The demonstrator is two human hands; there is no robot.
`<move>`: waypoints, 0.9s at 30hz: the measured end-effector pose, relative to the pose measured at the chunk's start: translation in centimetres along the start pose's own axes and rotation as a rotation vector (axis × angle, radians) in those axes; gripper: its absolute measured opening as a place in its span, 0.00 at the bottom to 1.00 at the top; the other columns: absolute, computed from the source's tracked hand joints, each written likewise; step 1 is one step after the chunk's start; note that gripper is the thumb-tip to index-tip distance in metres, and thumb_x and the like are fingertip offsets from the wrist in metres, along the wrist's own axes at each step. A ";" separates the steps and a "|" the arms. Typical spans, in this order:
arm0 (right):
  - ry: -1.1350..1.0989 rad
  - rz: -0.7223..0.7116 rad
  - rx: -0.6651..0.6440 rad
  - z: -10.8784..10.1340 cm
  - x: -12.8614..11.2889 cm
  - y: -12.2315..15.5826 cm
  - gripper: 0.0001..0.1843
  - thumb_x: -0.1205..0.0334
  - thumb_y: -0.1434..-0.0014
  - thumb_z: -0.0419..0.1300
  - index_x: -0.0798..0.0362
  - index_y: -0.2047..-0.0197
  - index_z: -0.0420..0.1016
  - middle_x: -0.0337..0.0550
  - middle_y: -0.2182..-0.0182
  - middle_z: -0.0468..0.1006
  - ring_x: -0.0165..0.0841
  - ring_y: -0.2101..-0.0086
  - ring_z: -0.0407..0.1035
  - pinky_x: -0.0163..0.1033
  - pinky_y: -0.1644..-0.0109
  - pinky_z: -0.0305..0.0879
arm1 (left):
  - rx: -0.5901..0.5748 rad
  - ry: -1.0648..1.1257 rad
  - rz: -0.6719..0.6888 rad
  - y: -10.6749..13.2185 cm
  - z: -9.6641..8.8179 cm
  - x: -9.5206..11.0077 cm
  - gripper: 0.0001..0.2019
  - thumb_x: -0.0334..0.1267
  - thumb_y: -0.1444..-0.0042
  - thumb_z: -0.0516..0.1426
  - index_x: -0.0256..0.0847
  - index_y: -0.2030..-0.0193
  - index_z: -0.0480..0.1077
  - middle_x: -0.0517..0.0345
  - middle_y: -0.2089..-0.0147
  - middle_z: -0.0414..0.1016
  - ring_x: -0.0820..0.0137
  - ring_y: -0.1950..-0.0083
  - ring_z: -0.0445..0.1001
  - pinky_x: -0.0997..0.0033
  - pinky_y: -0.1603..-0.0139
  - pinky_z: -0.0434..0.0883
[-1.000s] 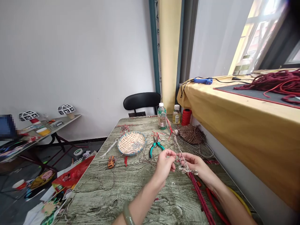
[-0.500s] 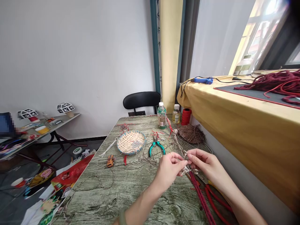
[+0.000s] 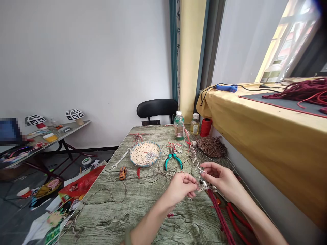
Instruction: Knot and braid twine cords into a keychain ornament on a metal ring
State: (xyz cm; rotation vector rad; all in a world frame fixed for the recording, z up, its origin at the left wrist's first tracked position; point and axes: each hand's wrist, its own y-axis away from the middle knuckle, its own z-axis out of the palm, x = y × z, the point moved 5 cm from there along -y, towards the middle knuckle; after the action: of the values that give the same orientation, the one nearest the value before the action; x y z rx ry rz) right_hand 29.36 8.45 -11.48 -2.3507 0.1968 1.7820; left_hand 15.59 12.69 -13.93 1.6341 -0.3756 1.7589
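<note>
My left hand (image 3: 182, 188) and my right hand (image 3: 221, 179) meet over the grey-green table (image 3: 143, 211), both pinching a thin knotted cord (image 3: 194, 160). The cord runs taut from my fingers up toward a green water bottle (image 3: 179, 126) at the table's far end. At my fingers it ends in a small silvery knotted piece (image 3: 207, 186), from which a thick dark-red braided cord (image 3: 220, 217) trails toward me. Teal-handled pliers (image 3: 173, 159) lie just beyond my left hand.
A woven basket (image 3: 144, 154) with small metal bits sits left of the pliers, with a small orange charm (image 3: 122, 173) near it. A yellow bottle (image 3: 195, 124), red spool (image 3: 205, 127) and brown cord bundle (image 3: 212, 146) stand at the back right. A yellow-draped ledge (image 3: 268, 129) borders the right.
My hands have come closer together on the cord and dropped slightly lower toward the table. The view has shifted a little to the left.
</note>
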 end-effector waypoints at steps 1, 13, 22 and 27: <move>-0.021 0.007 -0.005 0.0 0.0 0.0 0.16 0.57 0.50 0.61 0.56 0.59 0.68 0.40 0.73 0.72 0.32 0.71 0.66 0.36 0.67 0.63 | 0.000 0.032 0.000 -0.2 0.1 0.1 0.07 0.33 0.60 0.58 0.33 0.72 0.69 0.58 0.78 0.70 0.76 0.80 0.66 0.74 0.76 0.64; -0.194 0.058 0.057 -0.7 0.7 -0.5 0.18 0.56 0.55 0.64 0.53 0.63 0.65 0.33 0.79 0.69 0.27 0.77 0.63 0.32 0.74 0.59 | 0.130 0.271 0.043 -2.7 2.3 1.1 0.06 0.34 0.60 0.59 0.33 0.73 0.68 0.60 0.78 0.68 0.79 0.78 0.65 0.77 0.73 0.65; -0.138 0.073 0.108 -1.1 0.2 -0.3 0.17 0.54 0.56 0.64 0.54 0.66 0.66 0.34 0.79 0.68 0.27 0.78 0.62 0.32 0.74 0.59 | 0.150 0.258 0.046 -2.5 1.4 1.0 0.05 0.33 0.59 0.59 0.33 0.77 0.68 0.60 0.79 0.67 0.78 0.78 0.65 0.75 0.72 0.66; -0.076 0.045 0.067 -0.8 0.2 -0.3 0.17 0.54 0.53 0.61 0.54 0.64 0.65 0.38 0.75 0.71 0.30 0.74 0.66 0.34 0.69 0.63 | 0.121 0.265 0.056 -2.4 1.5 1.2 0.05 0.33 0.58 0.59 0.32 0.75 0.70 0.57 0.76 0.70 0.77 0.75 0.67 0.74 0.69 0.67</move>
State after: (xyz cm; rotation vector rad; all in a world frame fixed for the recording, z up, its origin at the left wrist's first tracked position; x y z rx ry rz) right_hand 30.24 8.60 -11.46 -2.2455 0.2963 1.8521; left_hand 18.37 13.81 -13.10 1.4579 -0.1956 2.0441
